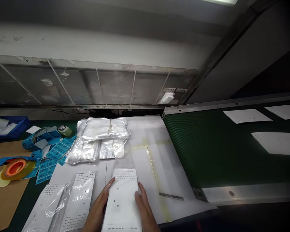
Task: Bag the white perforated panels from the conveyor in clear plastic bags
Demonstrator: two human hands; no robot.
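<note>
Between my two hands is a flat white panel (123, 203) with rows of short dark slots and a few small holes, partly inside a clear plastic bag (124, 159) whose loose end extends past the far edge. My left hand (99, 207) is closed along its left side. Along the right side, my right hand (146, 206) grips the edge with fingers curled. Beside my left hand lie two similar white panels in clear bags, a nearer bagged panel (79, 199) and a farther-left bagged panel (44, 207). Beyond the hands sit bundled clear plastic bags (103, 129).
A green conveyor belt (207, 161) on the right carries several white sheets (246, 115). A thin metal strip (171, 196) lies on the white board (181, 206). At left are a tape roll (18, 169), blue label sheets (47, 169), a tape dispenser (30, 141) and a blue bin (21, 124).
</note>
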